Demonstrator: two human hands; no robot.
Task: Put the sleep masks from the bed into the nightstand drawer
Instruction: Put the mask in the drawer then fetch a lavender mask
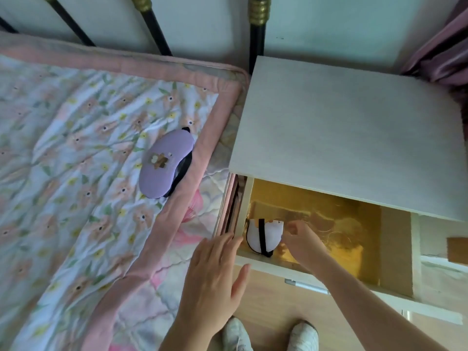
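Observation:
A purple sleep mask [164,164] with a small flower print and a black strap lies on the floral quilt near the bed's right edge. A white sleep mask [263,235] with a black strap sits at the left end of the open nightstand drawer [395,252], which has a gold lining. My right hand [301,240] reaches into the drawer, fingertips pinched together right at the white mask's right edge; whether it still grips the mask is unclear. My left hand [215,277] hovers flat with fingers apart, beside the drawer's left front corner, holding nothing.
The nightstand's white top [349,127] overhangs the drawer's back half. A silver handle [306,286] shows on the drawer front. The bed [76,173] with black metal headboard bars fills the left. A pink curtain [445,49] hangs at the top right. My shoes stand on the wooden floor below.

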